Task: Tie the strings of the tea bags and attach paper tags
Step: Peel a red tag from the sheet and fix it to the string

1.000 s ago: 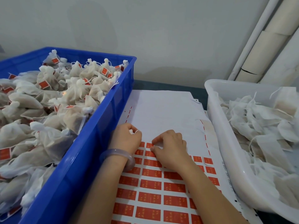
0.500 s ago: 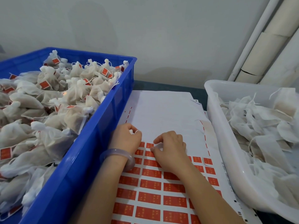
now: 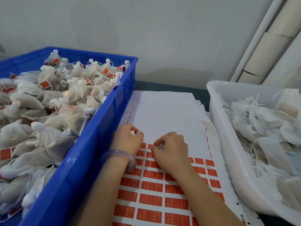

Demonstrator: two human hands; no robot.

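Your left hand [image 3: 127,137] curls tight round what's probably a white string [image 3: 136,132], kept ready, while your right hand [image 3: 171,150] pinches a red tag [image 3: 150,146] off the sheet [image 3: 162,111] just beside it.

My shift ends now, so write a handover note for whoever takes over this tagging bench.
Left hand pinches a bit of white string.
Right hand pinches a red tag in the top row of the tag sheet.
Done: tied, tagged tea bags fill the blue crate.
Left: untagged bags wait in the white tub; many tags remain on the sheet.
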